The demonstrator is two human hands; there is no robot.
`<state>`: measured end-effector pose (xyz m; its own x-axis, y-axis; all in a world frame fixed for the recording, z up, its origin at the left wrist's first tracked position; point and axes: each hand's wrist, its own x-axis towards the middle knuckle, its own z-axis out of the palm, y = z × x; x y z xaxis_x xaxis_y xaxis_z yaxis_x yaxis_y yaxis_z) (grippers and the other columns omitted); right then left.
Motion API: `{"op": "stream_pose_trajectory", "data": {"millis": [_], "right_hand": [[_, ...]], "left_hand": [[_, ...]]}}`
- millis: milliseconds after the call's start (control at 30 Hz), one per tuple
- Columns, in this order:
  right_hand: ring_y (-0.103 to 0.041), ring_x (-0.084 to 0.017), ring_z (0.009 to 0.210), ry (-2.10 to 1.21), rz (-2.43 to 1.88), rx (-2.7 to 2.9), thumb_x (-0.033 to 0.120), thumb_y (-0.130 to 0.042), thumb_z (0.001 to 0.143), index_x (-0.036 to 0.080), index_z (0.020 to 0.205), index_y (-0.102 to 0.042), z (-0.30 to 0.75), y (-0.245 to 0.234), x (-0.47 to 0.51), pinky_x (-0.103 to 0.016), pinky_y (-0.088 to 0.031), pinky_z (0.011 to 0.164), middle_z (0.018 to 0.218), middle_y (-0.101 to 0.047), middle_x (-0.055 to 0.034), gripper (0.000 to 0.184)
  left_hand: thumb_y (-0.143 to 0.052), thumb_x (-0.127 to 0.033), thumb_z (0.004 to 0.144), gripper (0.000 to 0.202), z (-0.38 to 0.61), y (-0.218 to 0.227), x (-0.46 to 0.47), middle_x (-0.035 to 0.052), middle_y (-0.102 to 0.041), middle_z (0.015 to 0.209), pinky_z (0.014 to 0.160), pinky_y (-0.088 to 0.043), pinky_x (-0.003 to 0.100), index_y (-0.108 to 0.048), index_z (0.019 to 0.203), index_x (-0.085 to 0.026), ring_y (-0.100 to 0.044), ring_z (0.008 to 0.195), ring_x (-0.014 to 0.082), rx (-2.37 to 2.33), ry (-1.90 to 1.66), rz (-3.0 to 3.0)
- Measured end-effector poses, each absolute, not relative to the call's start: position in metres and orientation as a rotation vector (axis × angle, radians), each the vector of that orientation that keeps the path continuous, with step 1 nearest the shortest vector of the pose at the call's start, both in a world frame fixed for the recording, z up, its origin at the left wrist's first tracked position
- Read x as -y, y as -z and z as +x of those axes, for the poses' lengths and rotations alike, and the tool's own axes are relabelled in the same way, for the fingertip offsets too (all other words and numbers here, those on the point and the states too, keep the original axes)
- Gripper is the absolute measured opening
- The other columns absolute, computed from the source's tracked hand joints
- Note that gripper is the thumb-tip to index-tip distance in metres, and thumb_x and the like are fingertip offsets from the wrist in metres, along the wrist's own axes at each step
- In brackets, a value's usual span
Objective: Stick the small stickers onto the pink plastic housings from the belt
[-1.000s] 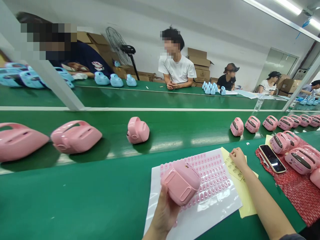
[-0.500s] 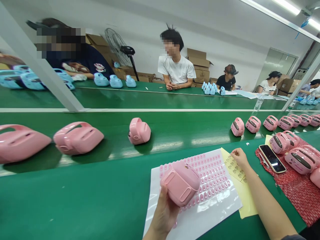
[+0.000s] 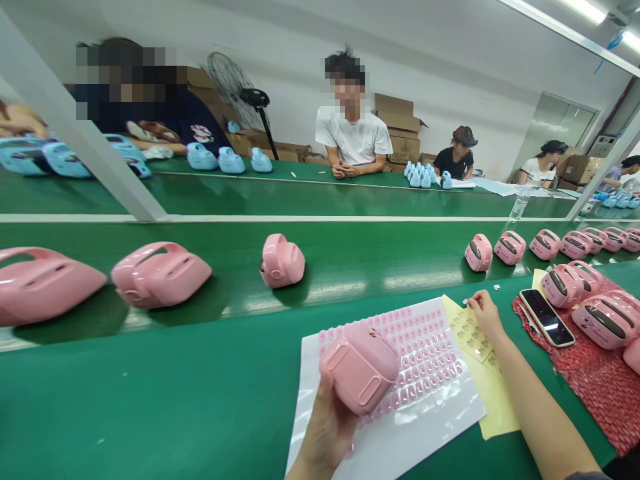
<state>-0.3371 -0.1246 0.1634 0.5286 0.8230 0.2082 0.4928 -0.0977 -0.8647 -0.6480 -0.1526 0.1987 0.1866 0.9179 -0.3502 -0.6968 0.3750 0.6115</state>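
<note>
Most fingers of the left hand [image 3: 334,421] are hidden behind the pink casing [image 3: 361,368], which also covers part of the white sheet [image 3: 430,421]; the bottom edge cuts that sheet. The pale piece [image 3: 465,302] at the right hand [image 3: 487,315] is too small to identify. Print on the yellow sheet [image 3: 496,403] is illegible.

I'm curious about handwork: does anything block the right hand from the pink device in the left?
Nothing visible blocks the space between the right hand and the pink device; only the white sheet and yellow sheet lie below, on the table.
</note>
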Motion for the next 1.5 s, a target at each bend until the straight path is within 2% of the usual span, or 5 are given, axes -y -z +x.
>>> {"op": "stream_pose_trajectory", "data": {"millis": [200, 533, 767, 1000, 1500], "right_hand": [[-0.06, -0.021, 0.077, -0.441, -1.722, 1.069, 0.044, -0.048, 0.072, 0.02, 0.087, -0.054, -0.333, -0.158, 0.12, -0.032, -0.045, 0.07, 0.082, -0.063, -0.0068, 0.029], [-0.06, -0.021, 0.074, -0.513, -1.686, 1.063, 0.047, -0.055, 0.067, 0.021, 0.069, -0.055, -0.328, -0.152, 0.119, -0.033, -0.046, 0.069, 0.073, -0.065, -0.005, 0.026], [-0.062, -0.022, 0.076, -0.535, -1.667, 1.043, 0.045, -0.056, 0.068, 0.02, 0.082, -0.056, -0.329, -0.155, 0.121, -0.033, -0.046, 0.068, 0.072, -0.065, -0.0045, 0.029], [-0.061, -0.022, 0.072, -0.53, -1.712, 1.037, 0.042, -0.057, 0.066, 0.02, 0.069, -0.058, -0.332, -0.159, 0.123, -0.034, -0.046, 0.069, 0.071, -0.066, -0.0049, 0.022], [-0.058, -0.018, 0.068, -0.51, -1.763, 1.135, 0.04, -0.05, 0.071, 0.02, 0.072, -0.055, -0.336, -0.164, 0.126, -0.029, -0.045, 0.062, 0.07, -0.063, -0.0031, 0.02]], "left_hand": [[-0.064, -0.055, 0.065, 0.072, -0.648, -0.201, 0.153, 0.0058, -0.067, 0.109, 0.083, -0.05, 0.043, -0.043, 0.129, -0.03, -0.055, 0.108, 0.0325, -0.752, -1.158, 0.358], [-0.064, -0.055, 0.065, 0.069, -0.647, -0.201, 0.153, 0.0051, -0.067, 0.109, 0.084, -0.05, 0.044, -0.046, 0.127, -0.031, -0.055, 0.108, 0.0329, -0.759, -1.169, 0.371], [-0.066, -0.057, 0.061, 0.068, -0.646, -0.2, 0.153, 0.0056, -0.066, 0.111, 0.081, -0.051, 0.045, -0.052, 0.121, -0.029, -0.052, 0.11, 0.0335, -0.805, -1.172, 0.375], [-0.067, -0.056, 0.06, 0.064, -0.646, -0.2, 0.153, 0.0053, -0.066, 0.111, 0.08, -0.052, 0.044, -0.056, 0.116, -0.028, -0.053, 0.11, 0.0333, -0.811, -1.179, 0.378], [-0.067, -0.058, 0.057, 0.063, -0.647, -0.194, 0.15, 0.0063, -0.068, 0.107, 0.081, -0.051, 0.046, -0.06, 0.111, -0.026, -0.053, 0.11, 0.034, -0.845, -1.172, 0.353]]}}
